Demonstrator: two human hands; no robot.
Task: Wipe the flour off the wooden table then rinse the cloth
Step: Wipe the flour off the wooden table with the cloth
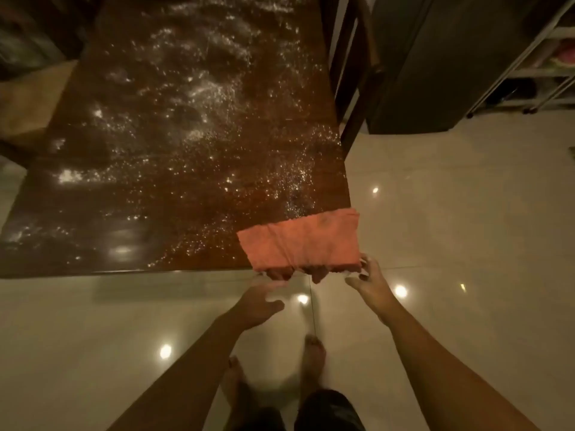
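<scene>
The dark wooden table (93, 231) is strewn with white flour (199, 88) over most of its top. An orange cloth (301, 241) lies on the table's near right corner, its near edge hanging over the table edge. My right hand (370, 284) is at the cloth's near right corner, fingertips on top and thumb below, pinching it. My left hand (261, 303) is open just below the cloth's hanging edge, its fingers blurred and stretched toward it, holding nothing.
Glossy pale floor tiles (451, 244) spread in front of and to the right of the table. A dark chair (357, 88) stands at the table's right side, with a dark fridge (435, 63) and a white rack (553, 73) beyond. My bare feet (311, 356) are below.
</scene>
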